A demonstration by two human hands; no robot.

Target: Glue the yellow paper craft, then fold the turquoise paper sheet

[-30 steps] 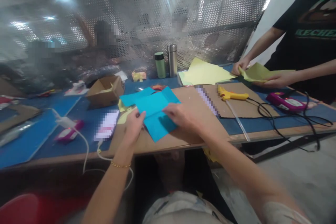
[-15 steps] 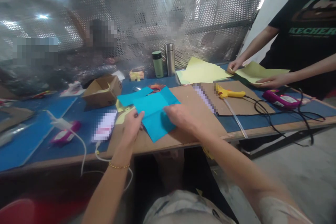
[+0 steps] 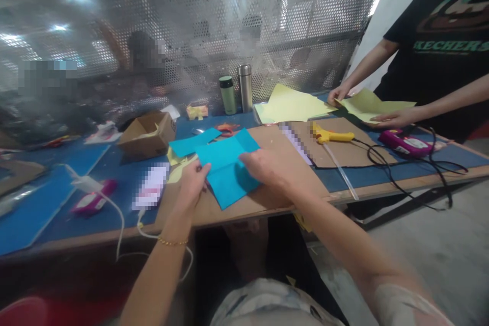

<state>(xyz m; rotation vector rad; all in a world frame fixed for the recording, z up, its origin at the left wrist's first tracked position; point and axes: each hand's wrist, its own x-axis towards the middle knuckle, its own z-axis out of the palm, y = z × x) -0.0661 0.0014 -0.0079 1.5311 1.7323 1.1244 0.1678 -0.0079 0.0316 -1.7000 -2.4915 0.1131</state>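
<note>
A creased sheet of blue paper (image 3: 233,175) is held between my hands over a brown cardboard sheet (image 3: 298,183). My left hand (image 3: 194,178) is closed on its left edge, thumb on top. On its right edge my right hand (image 3: 262,165) is closed too, fingertips pressed to the paper. Another blue paper piece (image 3: 194,142) lies just behind, partly over pale yellow paper. Orange-handled scissors (image 3: 227,128) rest beyond it, partly hidden.
At right lie a yellow glue gun (image 3: 332,136) and a purple device (image 3: 405,142) with black cables. A co-worker's hands (image 3: 395,117) hold yellow paper. A cardboard box (image 3: 148,137), a phone (image 3: 152,186) and a second purple device (image 3: 93,198) sit left. Two bottles (image 3: 244,86) stand behind.
The view has shifted slightly. Both hands keep hold of the blue sheet in nearly the same pose, and the co-worker's hands look almost unchanged.
</note>
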